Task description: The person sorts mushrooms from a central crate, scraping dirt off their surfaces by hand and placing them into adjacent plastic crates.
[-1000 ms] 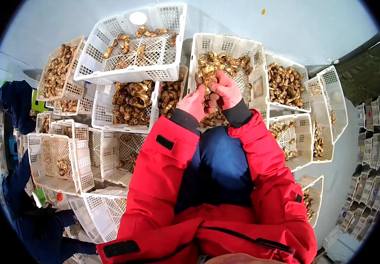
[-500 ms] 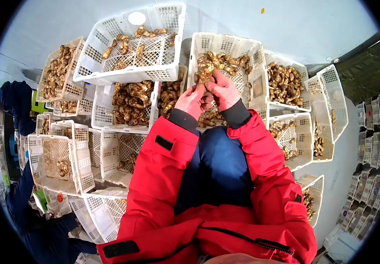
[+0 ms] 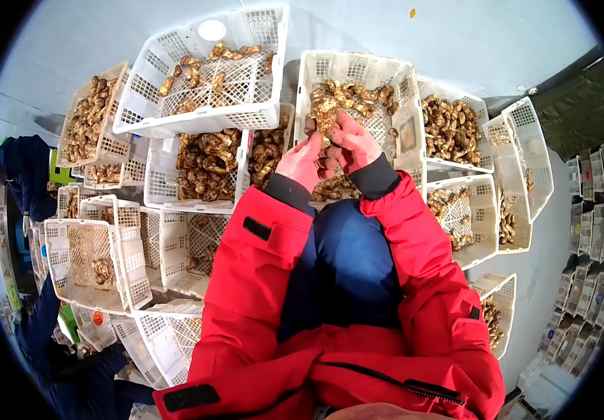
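Observation:
Between my hands, a large brown-and-cream mushroom is held above the front of a white plastic crate. My left hand has its fingers closed on the lower part of the mushroom from the left. From the right, my right hand pinches it near the base. Some of the fingertips are hidden behind the mushroom and each other. More mushrooms lie along the far side of the same crate, and others are below my hands.
Several white crates of mushrooms surround me, among them a tilted crate at upper left, a full crate at right and a stacked crate at left. People in dark clothing are at the left edge. Stacked crates line the right.
The view has shifted slightly. Both hands stay on the mushroom, which is now a little more upright, with my fingers slightly readjusted around its base.

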A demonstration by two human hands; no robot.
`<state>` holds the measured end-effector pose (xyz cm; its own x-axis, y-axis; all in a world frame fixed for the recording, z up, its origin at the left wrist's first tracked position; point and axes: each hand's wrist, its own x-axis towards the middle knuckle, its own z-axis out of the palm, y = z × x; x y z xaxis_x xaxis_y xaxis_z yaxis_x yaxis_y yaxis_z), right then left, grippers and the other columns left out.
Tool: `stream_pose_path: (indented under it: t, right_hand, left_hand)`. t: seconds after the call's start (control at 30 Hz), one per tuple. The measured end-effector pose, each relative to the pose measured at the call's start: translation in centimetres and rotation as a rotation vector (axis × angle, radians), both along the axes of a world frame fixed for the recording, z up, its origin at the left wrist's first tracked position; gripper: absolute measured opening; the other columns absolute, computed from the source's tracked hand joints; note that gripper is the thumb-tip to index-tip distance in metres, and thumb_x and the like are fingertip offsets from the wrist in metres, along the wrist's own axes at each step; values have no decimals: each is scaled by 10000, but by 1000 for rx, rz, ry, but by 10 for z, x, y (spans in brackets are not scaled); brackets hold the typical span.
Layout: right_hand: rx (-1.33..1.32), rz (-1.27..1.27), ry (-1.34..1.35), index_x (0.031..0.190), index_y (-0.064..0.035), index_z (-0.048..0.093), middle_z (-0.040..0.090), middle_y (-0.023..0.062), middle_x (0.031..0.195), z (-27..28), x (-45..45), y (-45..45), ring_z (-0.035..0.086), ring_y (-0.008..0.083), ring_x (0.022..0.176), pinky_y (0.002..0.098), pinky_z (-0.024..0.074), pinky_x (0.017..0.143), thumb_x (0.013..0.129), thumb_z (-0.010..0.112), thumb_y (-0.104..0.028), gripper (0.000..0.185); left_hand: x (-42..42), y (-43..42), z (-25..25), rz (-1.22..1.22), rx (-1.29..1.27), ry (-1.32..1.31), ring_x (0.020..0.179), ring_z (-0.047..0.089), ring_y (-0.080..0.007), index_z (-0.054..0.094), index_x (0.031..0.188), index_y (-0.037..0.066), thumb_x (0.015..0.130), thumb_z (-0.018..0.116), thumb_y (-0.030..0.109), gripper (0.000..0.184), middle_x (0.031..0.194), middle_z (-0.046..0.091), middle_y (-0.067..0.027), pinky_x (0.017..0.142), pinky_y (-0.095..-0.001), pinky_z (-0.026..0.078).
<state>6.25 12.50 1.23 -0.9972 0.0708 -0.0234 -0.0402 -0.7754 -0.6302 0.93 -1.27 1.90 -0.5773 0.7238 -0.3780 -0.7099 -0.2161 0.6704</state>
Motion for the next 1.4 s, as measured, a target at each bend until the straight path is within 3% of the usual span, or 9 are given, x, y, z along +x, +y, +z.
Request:
stream_pose_path:
  t: [0.27,0.4,0.47,0.67,0.87,1.0,1.2,1.27,1.4]
  right_hand:
    - [472,-390,-165,1188,58,387,541,111,1063,-16,96,83,549,203,909,292,448,776,755,514,1,455]
    - [867,-575,-824,1162,42,444,562,151,1064,-111,252,162,558,216,943,316,447,799,726,627,-131,504]
    - [1663,-86,-1499,1139,18,478,554,175,1073,-115,295,162,547,277,970,365,426,835,650,692,-296,619]
    - [1630,-474,-675,1112,-14,507,580,139,1023,-69,196,154,565,222,937,295,433,804,745,584,-151,399]
    - [2193,207,290,1032,-125,525,572,77,883,-150,-42,41,568,233,840,335,462,701,773,504,-150,262]
    - [2499,491,93,938,-119,553,580,101,860,-186,-80,9,587,242,818,357,475,684,782,478,-126,174]
    - [1986,336,-196,1073,-92,538,586,107,981,-176,-56,37,585,219,845,304,476,685,690,612,-249,421]
    - [1405,374,-631,1121,-60,509,586,107,940,-143,-50,40,574,173,785,283,477,646,722,619,-248,454]
    - [-81,214,-179,1299,-75,271,540,19,827,-173,-22,67,569,182,750,403,483,750,775,615,-133,629]
  left_hand:
    - [-17,-14,-12,273,36,-50,731,590,-195,532,1007,23,858,479,268,292,896,608,-100,592,-308,479]
    - [-28,-30,-19,349,133,-22,753,567,-193,516,1039,31,853,495,296,324,906,594,-103,624,-297,454]
    - [-28,-29,-19,343,173,-36,748,563,-195,512,1053,32,848,508,286,326,894,593,-104,625,-304,457]
    - [-24,-21,-19,353,166,12,746,558,-191,491,1073,16,842,527,263,341,898,586,-107,623,-299,456]
    - [-22,-17,-11,279,168,-50,724,539,-171,478,1069,9,858,495,284,346,896,576,-101,619,-279,436]
    - [-24,-16,-7,283,0,-14,750,532,-155,471,1083,21,882,448,293,339,917,574,-74,631,-260,430]
    - [-17,-8,4,342,40,-30,653,520,-149,468,1040,-15,860,504,237,311,826,563,-107,569,-252,409]
    - [-20,-11,-3,310,134,-49,645,516,-143,472,1031,-16,855,514,227,302,813,561,-96,556,-250,409]
    - [-17,-8,-1,331,-24,6,705,550,-168,481,1061,2,865,487,259,323,884,583,-104,608,-273,444]
